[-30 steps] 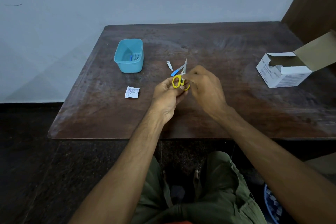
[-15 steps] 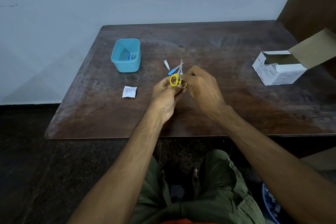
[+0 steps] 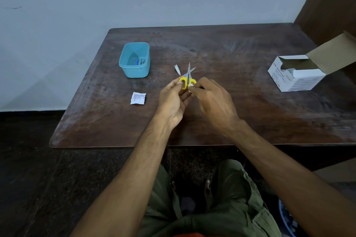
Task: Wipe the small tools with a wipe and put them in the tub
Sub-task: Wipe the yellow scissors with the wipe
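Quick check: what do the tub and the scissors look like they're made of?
Tub: likely plastic, going by its uniform teal colour, rounded moulded corners and soft sheen.
Scissors: blades look like bare metal, grey and thin; the yellow handles seem to be glossy plastic.

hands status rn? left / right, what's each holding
Left hand: closed on the yellow-handled scissors, gripping the handles, blades pointing away.
Right hand: closed, pinching a white wipe against the scissor handle.

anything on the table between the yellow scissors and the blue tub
Nothing visible. The scissors, held in the left hand, have bare table leftward to the tub; the nail clipper lies off that line.
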`<state>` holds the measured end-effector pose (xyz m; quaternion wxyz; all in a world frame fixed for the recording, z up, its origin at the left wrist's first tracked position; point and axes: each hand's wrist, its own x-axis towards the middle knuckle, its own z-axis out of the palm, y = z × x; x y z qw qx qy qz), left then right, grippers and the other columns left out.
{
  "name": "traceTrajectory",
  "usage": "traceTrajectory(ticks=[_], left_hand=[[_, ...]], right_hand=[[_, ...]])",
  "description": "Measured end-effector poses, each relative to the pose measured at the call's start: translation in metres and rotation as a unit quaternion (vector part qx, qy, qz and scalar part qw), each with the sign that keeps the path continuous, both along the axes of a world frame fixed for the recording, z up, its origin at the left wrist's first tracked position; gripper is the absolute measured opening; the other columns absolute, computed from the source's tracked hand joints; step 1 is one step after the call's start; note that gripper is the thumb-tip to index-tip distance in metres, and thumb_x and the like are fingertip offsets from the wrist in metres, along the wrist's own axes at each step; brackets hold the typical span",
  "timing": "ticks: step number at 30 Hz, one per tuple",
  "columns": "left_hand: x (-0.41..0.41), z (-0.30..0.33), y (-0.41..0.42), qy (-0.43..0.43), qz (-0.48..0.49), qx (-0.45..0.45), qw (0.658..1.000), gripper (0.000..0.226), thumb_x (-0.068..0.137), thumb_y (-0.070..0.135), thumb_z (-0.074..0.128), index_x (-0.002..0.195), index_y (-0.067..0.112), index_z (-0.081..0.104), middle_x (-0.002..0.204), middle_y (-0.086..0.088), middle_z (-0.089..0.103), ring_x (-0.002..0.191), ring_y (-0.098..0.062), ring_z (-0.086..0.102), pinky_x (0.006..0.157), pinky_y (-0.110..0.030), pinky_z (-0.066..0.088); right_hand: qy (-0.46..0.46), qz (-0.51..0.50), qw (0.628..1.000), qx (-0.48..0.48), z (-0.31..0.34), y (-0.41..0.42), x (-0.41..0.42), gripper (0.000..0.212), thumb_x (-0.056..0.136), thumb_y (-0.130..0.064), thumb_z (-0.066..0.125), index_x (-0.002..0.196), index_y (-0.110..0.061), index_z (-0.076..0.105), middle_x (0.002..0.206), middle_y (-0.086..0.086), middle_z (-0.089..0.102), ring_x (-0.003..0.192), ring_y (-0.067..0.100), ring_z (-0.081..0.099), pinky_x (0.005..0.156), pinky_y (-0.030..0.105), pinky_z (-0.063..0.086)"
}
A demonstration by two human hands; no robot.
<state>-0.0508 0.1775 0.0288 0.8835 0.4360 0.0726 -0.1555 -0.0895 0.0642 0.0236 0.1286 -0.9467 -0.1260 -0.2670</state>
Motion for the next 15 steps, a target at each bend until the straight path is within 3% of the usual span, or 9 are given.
traceTrajectory(ticks=[3,7,15], left_hand=[[0.001,-0.004,0.001,0.004,0.003,0.007,1.0,0.028,0.101,0.004,0.034,0.102,0.006,0.062,0.075,-0.005,0.072,0.066,-0.013,0.069,0.066,-0.024,0.056],[-0.002,-0.004,0.0,0.028,-0.006,-0.036,0.999,0.026,0.1,0.004,0.035,0.101,0.004,0.061,0.081,-0.009,0.069,0.069,-0.016,0.07,0.067,-0.026,0.059],[-0.002,-0.006,0.0,0.01,-0.008,-0.03,0.999,0.03,0.099,0.002,0.032,0.101,0.004,0.062,0.083,-0.009,0.069,0.07,-0.016,0.068,0.066,-0.024,0.057]], right_hand=[[0.002,0.015,1.0,-0.012,-0.003,0.003,-0.008,0.022,0.076,-0.004,0.054,0.091,-0.009,0.071,0.088,0.006,0.062,0.074,0.028,0.058,0.045,0.029,0.045],[0.008,-0.005,1.0,0.006,0.0,-0.004,0.007,0.021,0.073,0.006,0.064,0.091,-0.005,0.069,0.087,0.009,0.059,0.075,0.03,0.055,0.046,0.036,0.05],[0.01,0.013,0.999,0.028,-0.001,0.002,0.0,0.024,0.075,0.003,0.065,0.095,-0.007,0.071,0.088,0.01,0.061,0.074,0.031,0.057,0.048,0.034,0.049]])
